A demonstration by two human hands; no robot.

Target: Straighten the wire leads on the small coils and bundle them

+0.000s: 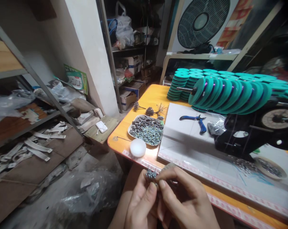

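Observation:
Just in front of the orange table's edge, my left hand (141,198) is closed on a small cluster of thin blue-grey pieces (150,174), held between thumb and fingers. My right hand (185,194) meets it from the right, thumb and fingers pinched together right beside the cluster. What the right fingertips grip is hidden. Beyond the hands, a shallow tray (129,129) holds dark stubby pieces (144,124) and many thin blue-green tubes (148,135). A round white lump or lid (138,148) sits at the tray's near side.
Blue-handled pliers (194,118) lie on a pale board (182,149). At right stands a black machine (244,136) with green discs (220,95) on its shaft; more discs are stacked behind. A bowl of small metal parts (270,168) is near right. Shelves (22,70) stand left.

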